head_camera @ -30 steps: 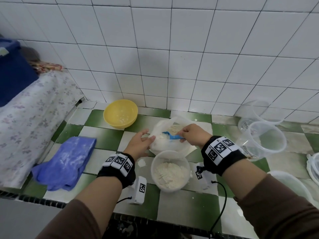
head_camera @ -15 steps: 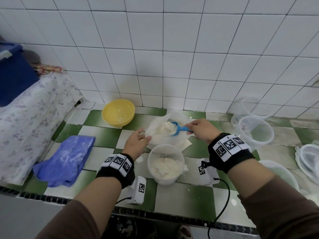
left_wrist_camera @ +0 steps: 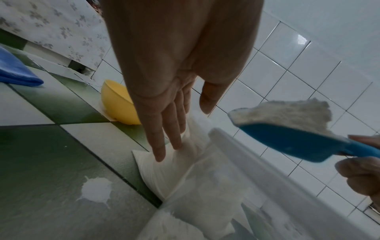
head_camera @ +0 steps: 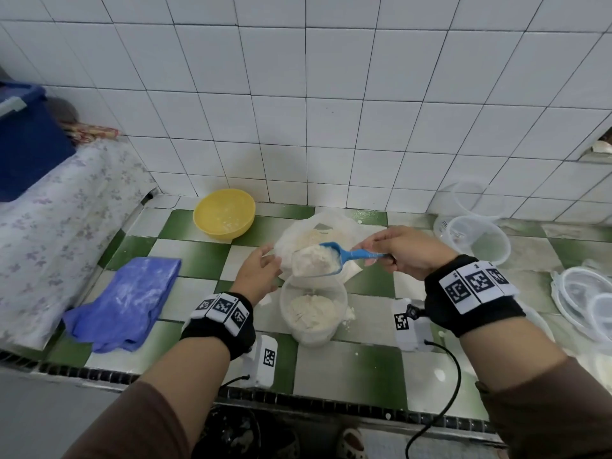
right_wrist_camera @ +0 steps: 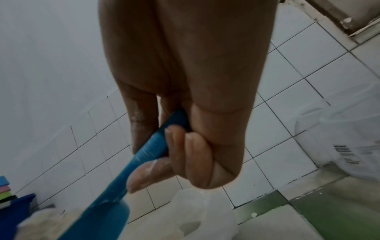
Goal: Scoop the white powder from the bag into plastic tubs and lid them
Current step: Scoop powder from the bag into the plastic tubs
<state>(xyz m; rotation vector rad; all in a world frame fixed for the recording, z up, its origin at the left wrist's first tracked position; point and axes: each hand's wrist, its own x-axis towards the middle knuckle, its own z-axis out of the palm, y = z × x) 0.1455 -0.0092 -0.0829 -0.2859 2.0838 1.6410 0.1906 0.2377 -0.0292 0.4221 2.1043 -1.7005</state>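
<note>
My right hand point(head_camera: 402, 251) grips the handle of a blue scoop point(head_camera: 334, 256) heaped with white powder point(head_camera: 314, 260); the scoop hangs just above a clear plastic tub point(head_camera: 313, 314) partly filled with powder. In the right wrist view my fingers point(right_wrist_camera: 164, 155) curl round the scoop handle point(right_wrist_camera: 144, 152). Behind the tub lies the clear powder bag point(head_camera: 318, 233). My left hand point(head_camera: 256, 276) is flat with straight fingers point(left_wrist_camera: 164, 133), resting against the bag's left side point(left_wrist_camera: 164, 165), beside the tub rim point(left_wrist_camera: 246, 154) and the loaded scoop point(left_wrist_camera: 287, 139).
A yellow bowl point(head_camera: 224, 213) stands at the back left and a blue cloth point(head_camera: 126, 301) at front left. Empty clear tubs point(head_camera: 477, 240) stand at the right, with clear lids point(head_camera: 583, 298) at the right edge. The tiled wall rises close behind. Spilled powder point(left_wrist_camera: 95, 190) dots the counter.
My right hand has lifted the loaded scoop out of the bag and carried it toward me, over the tub. The left hand stays against the bag.
</note>
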